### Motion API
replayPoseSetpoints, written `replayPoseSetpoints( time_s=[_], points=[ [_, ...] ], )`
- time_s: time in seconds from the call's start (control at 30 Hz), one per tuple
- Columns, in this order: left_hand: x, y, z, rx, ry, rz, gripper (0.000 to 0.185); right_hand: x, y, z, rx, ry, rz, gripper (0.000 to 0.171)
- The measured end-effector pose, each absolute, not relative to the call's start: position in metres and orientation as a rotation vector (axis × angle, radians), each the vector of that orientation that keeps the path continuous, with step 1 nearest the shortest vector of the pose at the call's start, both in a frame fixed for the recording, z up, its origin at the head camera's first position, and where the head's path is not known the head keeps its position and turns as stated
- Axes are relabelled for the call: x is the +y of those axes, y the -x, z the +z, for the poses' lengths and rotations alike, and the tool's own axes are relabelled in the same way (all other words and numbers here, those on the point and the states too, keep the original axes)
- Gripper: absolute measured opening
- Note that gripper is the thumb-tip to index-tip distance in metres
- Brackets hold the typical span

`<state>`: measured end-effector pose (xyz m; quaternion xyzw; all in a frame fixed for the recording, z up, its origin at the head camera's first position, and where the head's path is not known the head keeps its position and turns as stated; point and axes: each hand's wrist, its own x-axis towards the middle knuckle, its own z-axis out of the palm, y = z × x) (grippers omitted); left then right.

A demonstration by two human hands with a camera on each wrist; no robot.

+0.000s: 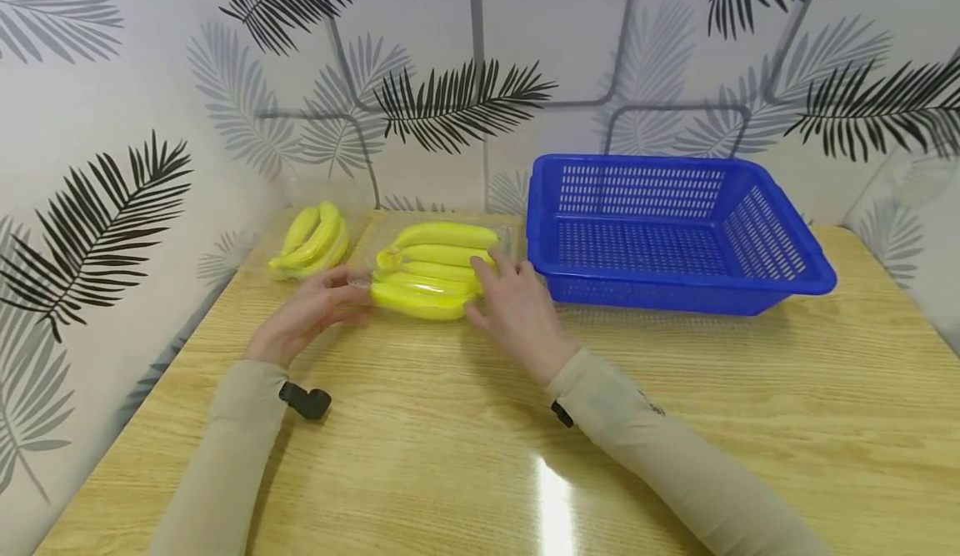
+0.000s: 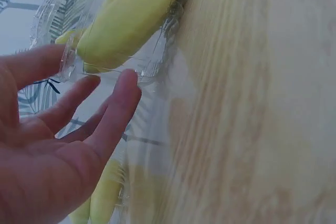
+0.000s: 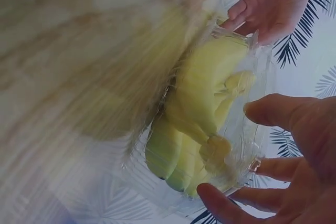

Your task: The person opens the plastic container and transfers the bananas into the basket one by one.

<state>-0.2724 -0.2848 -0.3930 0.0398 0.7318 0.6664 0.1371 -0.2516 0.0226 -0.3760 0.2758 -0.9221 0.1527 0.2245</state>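
Observation:
A clear plastic box point(image 1: 510, 243) of yellow bananas point(image 1: 435, 272) is between my two hands in the head view. My left hand point(image 1: 311, 310) is at its left end; in the left wrist view a digit point(image 2: 34, 66) meets the box's clear rim while the other fingers lie loosely bent below the corner. On the opposite end, my right hand point(image 1: 521, 310) spreads its fingers around the edge. The right wrist view shows those straight fingertips point(image 3: 210, 195) at the box's side, with a gap between thumb and fingers. Whether the box's underside touches the table is unclear.
A second clear box with bananas point(image 1: 311, 239) sits behind my left hand, near the patterned wall point(image 1: 450, 31). The blue perforated basket point(image 1: 675, 285) stands to the right. Under everything is a glossy wood-grain table point(image 1: 420, 439).

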Motion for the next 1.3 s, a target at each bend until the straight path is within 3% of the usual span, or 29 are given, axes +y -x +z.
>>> replayPoseSetpoints(
  time_s=[0.17, 0.47, 0.77, 1.0, 1.2, 1.3],
  points=[
    [-0.284, 0.274, -0.397, 2.121, -0.090, 1.975, 0.014, 0.023, 0.252, -0.376, -2.563, -0.789, 0.428, 0.052],
    [-0.285, 0.272, -0.394, 2.132, -0.037, 1.967, 0.026, 0.021, 0.249, -0.371, -2.607, -0.822, 0.410, 0.057],
    [-0.294, 0.269, -0.387, 2.044, -0.110, 1.883, 0.034, 0.024, 0.244, -0.362, -2.505, -0.897, 0.368, 0.018],
    [-0.302, 0.269, -0.385, 2.051, -0.176, 1.769, 0.043, 0.033, 0.242, -0.343, -2.571, -0.898, 0.469, 0.008],
    [-0.303, 0.269, -0.383, 2.067, -0.214, 1.733, 0.046, 0.040, 0.248, -0.335, -2.539, -0.837, 0.675, 0.030],
    [-0.303, 0.269, -0.383, 2.069, -0.228, 1.719, 0.045, 0.044, 0.251, -0.333, -2.474, -0.755, 0.812, 0.029]
  ],
)
